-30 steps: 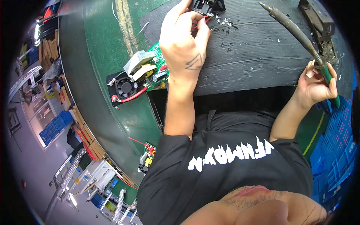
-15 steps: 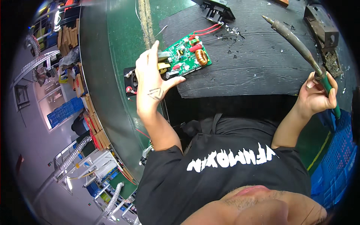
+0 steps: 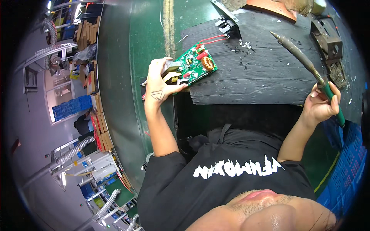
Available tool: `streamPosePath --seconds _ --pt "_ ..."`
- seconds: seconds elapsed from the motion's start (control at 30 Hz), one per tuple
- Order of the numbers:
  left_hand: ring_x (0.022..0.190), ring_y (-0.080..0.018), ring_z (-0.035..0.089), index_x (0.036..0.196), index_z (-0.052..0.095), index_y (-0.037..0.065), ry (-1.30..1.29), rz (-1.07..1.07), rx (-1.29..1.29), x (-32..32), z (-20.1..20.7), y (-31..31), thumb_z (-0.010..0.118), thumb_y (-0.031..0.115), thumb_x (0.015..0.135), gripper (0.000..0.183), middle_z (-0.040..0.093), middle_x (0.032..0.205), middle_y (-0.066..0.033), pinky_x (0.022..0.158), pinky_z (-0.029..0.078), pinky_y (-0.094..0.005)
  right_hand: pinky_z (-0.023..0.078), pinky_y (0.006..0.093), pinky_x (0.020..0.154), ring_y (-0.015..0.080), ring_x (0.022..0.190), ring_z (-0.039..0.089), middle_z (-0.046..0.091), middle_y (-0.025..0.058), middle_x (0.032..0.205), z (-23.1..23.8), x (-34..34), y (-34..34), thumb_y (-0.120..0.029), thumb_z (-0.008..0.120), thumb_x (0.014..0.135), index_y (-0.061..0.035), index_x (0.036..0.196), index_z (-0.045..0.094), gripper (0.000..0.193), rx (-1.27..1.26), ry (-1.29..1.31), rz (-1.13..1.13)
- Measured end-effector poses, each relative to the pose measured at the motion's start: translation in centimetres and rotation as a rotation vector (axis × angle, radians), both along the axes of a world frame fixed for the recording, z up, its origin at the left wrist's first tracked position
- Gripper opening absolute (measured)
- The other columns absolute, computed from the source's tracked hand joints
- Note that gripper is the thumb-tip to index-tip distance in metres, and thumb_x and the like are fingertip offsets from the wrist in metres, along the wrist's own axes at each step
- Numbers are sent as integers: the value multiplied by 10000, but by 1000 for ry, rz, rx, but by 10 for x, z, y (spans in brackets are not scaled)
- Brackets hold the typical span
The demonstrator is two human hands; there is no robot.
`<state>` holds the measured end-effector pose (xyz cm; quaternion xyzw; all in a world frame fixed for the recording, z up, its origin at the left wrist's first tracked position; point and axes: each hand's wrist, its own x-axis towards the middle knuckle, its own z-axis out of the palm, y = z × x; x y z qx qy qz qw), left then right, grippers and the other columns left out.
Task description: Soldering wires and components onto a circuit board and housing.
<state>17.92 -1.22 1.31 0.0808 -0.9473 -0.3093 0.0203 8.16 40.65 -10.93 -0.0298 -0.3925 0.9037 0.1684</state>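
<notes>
My left hand is closed around the left end of a green circuit board, thumb along the near edge and fingers over the far side. The board carries a copper coil, red parts and yellow-taped parts. Two red wires run from its far end to a black panel with a socket. Part of a dark piece behind my wrist is hidden. In my right hand is a soldering iron, held by its green handle, its tip pointing up and left, apart from the board.
A dark ridged work board lies on the green bench, with black and white scraps on it. At right stand a metal iron holder and a tray of residue. An orange-brown block lies far back; a blue crate is low right.
My left hand has closed in on the board's end, its fingers now bent around the parts. The black panel appears more upright. The soldering iron stays in my right hand, slightly lower.
</notes>
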Motion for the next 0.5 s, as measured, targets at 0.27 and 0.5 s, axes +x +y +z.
streamPosePath --seconds 0.27,0.5 --pt "1060 -198 570 1203 486 9 -36 251 201 56 25 -78 865 16 500 799 529 1111 -81 949 474 -330 458 285 524 232 559 588 663 201 796 -6 -2 9 -333 490 803 48 1001 631 452 -10 7 49" --pt "1083 -206 560 1255 520 14 -257 578 -281 163 3 -219 884 232 521 848 570 1181 -114 959 441 -320 476 323 514 228 532 534 648 171 745 -19 -13 27 -324 529 752 54 943 648 440 11 -7 -30"
